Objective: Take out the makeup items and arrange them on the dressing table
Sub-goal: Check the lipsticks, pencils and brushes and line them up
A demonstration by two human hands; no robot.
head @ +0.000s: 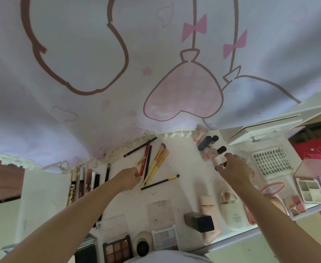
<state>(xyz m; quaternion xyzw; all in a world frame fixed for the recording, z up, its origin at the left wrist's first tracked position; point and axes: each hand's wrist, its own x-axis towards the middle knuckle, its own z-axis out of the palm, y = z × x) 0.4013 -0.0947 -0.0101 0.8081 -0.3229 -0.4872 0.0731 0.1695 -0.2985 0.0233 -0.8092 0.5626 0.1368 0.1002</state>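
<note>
- Head view: over the white table (42,190), our left hand (129,177) reached into the loose pile of brushes (156,166) and pencils (146,160), its grip pinching a yellow-handled brush.
- Our right hand (231,168) curled its grip round a small dark-capped bottle (219,154) near the back edge.
- Palettes (117,249) lay along the near edge.
- Tubes (83,183) lined the left side.

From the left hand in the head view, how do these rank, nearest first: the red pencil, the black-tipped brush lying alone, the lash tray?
1. Red pencil: right at the left hand's fingertips.
2. Black-tipped brush: just right of that hand.
3. Lash tray: far right, beyond the right hand.
</note>
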